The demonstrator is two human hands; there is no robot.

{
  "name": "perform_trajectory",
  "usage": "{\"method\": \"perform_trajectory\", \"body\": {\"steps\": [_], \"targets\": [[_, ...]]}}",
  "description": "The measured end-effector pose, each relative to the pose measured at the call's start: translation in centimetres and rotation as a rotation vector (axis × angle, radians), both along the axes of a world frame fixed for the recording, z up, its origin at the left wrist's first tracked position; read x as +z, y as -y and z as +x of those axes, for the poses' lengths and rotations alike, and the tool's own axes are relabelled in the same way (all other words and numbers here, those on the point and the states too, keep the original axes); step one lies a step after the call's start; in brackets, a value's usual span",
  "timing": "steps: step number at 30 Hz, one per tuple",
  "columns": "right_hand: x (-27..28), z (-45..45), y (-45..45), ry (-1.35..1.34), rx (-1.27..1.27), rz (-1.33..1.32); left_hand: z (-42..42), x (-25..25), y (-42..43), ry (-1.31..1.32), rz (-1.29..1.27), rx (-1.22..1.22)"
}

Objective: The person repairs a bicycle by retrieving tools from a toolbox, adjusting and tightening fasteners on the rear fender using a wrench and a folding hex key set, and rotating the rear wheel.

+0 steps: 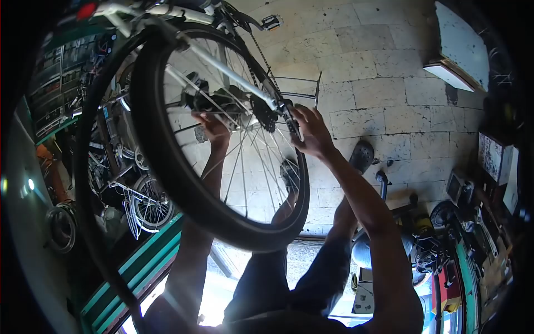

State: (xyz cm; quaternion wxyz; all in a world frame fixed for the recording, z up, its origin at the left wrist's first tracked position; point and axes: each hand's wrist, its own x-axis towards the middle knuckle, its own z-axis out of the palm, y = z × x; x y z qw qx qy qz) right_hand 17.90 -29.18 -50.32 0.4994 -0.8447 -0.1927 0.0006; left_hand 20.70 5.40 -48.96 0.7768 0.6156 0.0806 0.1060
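A bicycle wheel (pixel 222 231) with a black tyre hangs raised before me, fitted in a light-coloured frame (pixel 225 69). Through the spokes I see my left hand (pixel 214 127), fingers curled near the hub on the far left side; what they grip is hidden. On the other side my right hand (pixel 314 131) closes around the rear derailleur (pixel 292 119), thumb below and fingers above. Dark sprockets (pixel 263 113) sit just left of it. The chain (pixel 261 58) runs up from there toward the crank and pedal (pixel 271 22).
A long black curved band (pixel 83 139) arcs down the left. Behind it several bicycles and parts stand crowded, including a small wheel (pixel 150 203). A white panel (pixel 459 50) stands on the tiled floor (pixel 367 94) at right. Tools and boxes (pixel 495 158) line the right side.
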Motion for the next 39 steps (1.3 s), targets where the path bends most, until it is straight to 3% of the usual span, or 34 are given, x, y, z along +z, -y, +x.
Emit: {"method": "perform_trajectory", "body": {"steps": [1, 3, 5, 7, 9, 12, 14, 15, 18, 19, 20, 21, 23, 24, 26, 29, 31, 33, 35, 36, 37, 39], "targets": [[1.2, -1.2, 0.4, -0.025, -0.085, -0.07, 0.1, 0.2, 0.1, -0.113, 0.575, 0.243], [2.2, -4.6, 1.0, -0.323, -0.267, 0.062, -1.3, 5.9, 3.2, -0.138, 0.888, 0.148], [3.3, -5.9, 1.6, -0.372, -0.317, -0.008, -4.1, 5.6, 0.9, -0.412, 1.466, -0.11], [5.5, -5.1, 2.1, -0.496, -0.391, 0.192, -5.9, 5.2, 2.8, -0.599, 0.839, -0.094], [5.6, -1.5, 1.4, -0.368, -0.455, 0.177, -7.7, -2.8, -3.2, -0.134, 0.56, -0.324], [4.5, 4.1, 0.2, -0.142, -0.333, 0.107, -8.6, -1.2, -2.5, -0.26, 0.562, -0.256], [3.2, 6.8, -1.1, -0.371, -0.08, 0.112, -7.6, 0.6, -4.1, -0.293, 0.317, -0.413], [2.6, 7.4, -2.0, -0.34, -0.033, 0.041, -7.2, 0.9, -4.8, -0.307, 0.236, -0.469], [2.9, 9.8, -2.7, -0.552, 0.116, -0.114, -6.5, -0.4, -6.1, -0.309, 0.169, -0.456], [2.0, 9.8, -2.7, -0.617, 0.12, -0.066, -6.1, -0.8, -6.2, -0.319, 0.162, -0.467], [1.2, 9.9, -2.5, -0.679, 0.127, -0.021, -5.5, -1.5, -6.1, -0.447, -0.153, -0.397], [0.4, 10.0, -2.3, -0.689, 0.125, -0.026, -5.7, -2.0, -5.7, -0.521, -0.112, -0.311], [0.1, 10.0, -2.5, -0.759, 0.26, 0.292, -6.0, -2.3, -4.3, -0.669, -0.043, -0.136], [0.0, 10.0, -1.9, -0.851, 0.239, 0.241, -5.8, -2.9, -4.6, -0.693, -0.324, -0.232], [-0.1, 9.3, -1.8, -0.835, 0.229, 0.325, -6.7, -1.0, -1.1, -0.72, -0.163, -0.121], [0.9, 9.1, -1.4, -0.836, 0.212, 0.423, -7.7, 0.5, -2.0, -0.837, -0.364, -0.443], [0.5, 9.3, -1.6, -0.667, 0.241, 0.261, -7.7, 4.3, -1.2, -0.853, -0.487, -0.469], [-0.2, 9.1, -1.9, -0.697, 0.228, 0.346, -7.3, 6.8, -0.1, -0.868, -0.604, -0.495], [0.2, 8.9, -2.4, -0.723, 0.215, 0.43, -7.2, 7.0, 0.9, -0.541, -0.614, -0.203], [0.7, 8.6, -2.5, -0.842, 0.109, 0.632, -6.2, 5.7, 0.8, -0.36, -0.682, -0.209], [0.7, 8.4, -2.5, -0.956, -0.003, 0.83, -5.7, 5.1, 1.0, -0.359, -0.682, -0.209], [0.7, 8.5, -2.8, -0.955, 0.004, 0.815, -5.4, 4.1, 1.4, -0.437, 0.148, 0.012]]}}
